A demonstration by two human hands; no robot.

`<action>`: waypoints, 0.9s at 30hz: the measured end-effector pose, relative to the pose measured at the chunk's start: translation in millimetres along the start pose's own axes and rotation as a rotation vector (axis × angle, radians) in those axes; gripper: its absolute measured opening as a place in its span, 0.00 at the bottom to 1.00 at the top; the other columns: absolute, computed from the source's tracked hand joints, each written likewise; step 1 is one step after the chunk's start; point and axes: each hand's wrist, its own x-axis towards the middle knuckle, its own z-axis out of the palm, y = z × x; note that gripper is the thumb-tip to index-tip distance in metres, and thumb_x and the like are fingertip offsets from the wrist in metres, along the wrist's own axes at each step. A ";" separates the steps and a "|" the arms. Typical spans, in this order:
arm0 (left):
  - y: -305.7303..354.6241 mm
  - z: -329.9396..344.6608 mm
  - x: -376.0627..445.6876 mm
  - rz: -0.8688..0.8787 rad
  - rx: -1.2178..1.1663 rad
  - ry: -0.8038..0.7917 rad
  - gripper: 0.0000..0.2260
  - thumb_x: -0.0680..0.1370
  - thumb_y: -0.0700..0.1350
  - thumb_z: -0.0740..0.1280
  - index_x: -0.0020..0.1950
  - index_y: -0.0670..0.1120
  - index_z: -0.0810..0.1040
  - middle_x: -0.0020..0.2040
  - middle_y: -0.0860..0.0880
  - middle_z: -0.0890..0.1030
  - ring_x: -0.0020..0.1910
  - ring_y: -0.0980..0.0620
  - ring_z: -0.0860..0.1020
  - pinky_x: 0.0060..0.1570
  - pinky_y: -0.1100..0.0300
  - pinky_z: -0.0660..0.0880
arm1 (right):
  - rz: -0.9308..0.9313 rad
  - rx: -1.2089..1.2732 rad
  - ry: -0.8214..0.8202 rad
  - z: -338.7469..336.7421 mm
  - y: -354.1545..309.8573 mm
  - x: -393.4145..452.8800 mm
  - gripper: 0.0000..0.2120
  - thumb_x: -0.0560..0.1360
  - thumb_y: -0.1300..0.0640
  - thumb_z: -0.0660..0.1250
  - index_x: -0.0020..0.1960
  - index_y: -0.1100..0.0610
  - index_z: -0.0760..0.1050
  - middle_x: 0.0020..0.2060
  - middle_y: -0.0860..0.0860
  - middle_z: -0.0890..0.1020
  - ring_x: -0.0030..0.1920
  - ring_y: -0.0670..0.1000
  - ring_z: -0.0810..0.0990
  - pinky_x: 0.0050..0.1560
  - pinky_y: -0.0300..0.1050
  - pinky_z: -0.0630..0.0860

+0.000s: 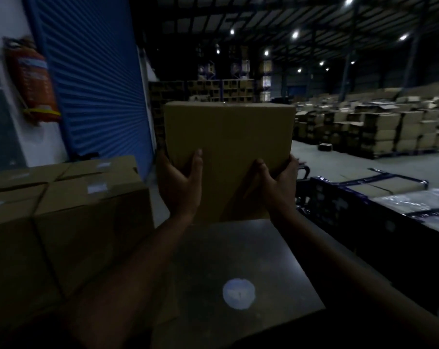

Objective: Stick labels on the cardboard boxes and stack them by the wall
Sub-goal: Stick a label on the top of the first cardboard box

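Cardboard box point(228, 157) in both grips point(179, 183) point(276, 187); labelled stack point(67, 205) left, blue shutter point(92, 76) behind.

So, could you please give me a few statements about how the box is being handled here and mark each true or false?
1. Both hands, the left hand and the right hand, hold the cardboard box. True.
2. The held box rests on the stacked boxes. False: it is lifted, apart from them.
3. The stacked boxes carry white labels. True.
4. The shutter is red. False: it is blue.
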 end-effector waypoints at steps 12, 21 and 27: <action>-87.8 73.4 -131.2 -0.219 -0.024 -0.369 0.45 0.65 0.58 0.81 0.75 0.46 0.63 0.68 0.47 0.72 0.67 0.52 0.72 0.65 0.51 0.73 | 0.236 -0.188 -0.018 -97.2 135.0 -20.7 0.31 0.71 0.47 0.72 0.67 0.46 0.59 0.63 0.47 0.71 0.60 0.48 0.73 0.56 0.49 0.76; -185.1 140.3 -192.3 -0.410 0.005 -0.620 0.49 0.62 0.60 0.80 0.76 0.47 0.60 0.71 0.46 0.70 0.70 0.48 0.70 0.68 0.42 0.70 | 0.434 -0.453 0.008 -119.3 251.3 -2.9 0.30 0.66 0.44 0.75 0.62 0.48 0.65 0.55 0.48 0.71 0.53 0.48 0.74 0.50 0.48 0.78; -229.5 180.4 -205.6 -0.493 0.058 -0.769 0.48 0.66 0.44 0.81 0.79 0.44 0.56 0.75 0.43 0.64 0.73 0.46 0.64 0.69 0.54 0.63 | 0.491 -0.579 0.030 -123.1 315.6 15.7 0.24 0.67 0.49 0.76 0.56 0.47 0.66 0.52 0.49 0.70 0.54 0.52 0.70 0.50 0.52 0.77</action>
